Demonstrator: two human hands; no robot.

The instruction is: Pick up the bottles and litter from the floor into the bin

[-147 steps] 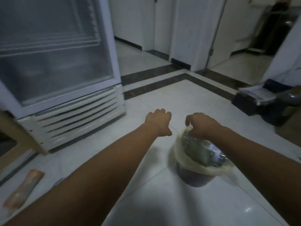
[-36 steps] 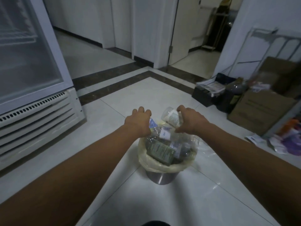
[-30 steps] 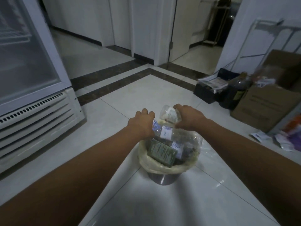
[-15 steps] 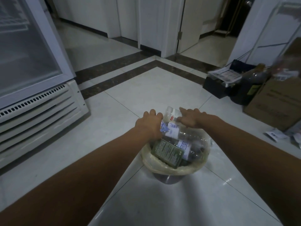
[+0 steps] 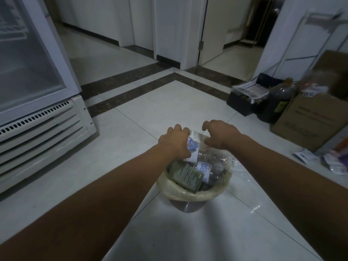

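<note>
A small dark bin with a pale plastic liner stands on the tiled floor, heaped with clear plastic bottles and a green-labelled pack. My left hand presses down on the pile, its fingers curled over a bottle with a blue and white label. My right hand hovers over the bin's far side with fingers and thumb spread apart, just above a white-labelled bottle lying on top of the heap.
A glass-door fridge stands to the left. To the right are a black crate with papers, a dark bottle and a cardboard box. Loose wrappers and more litter lie on the floor at the right edge.
Both hands have lowered their bottles onto the heap in the bin. My right hand has let go of the white-labelled bottle and spread its fingers.
</note>
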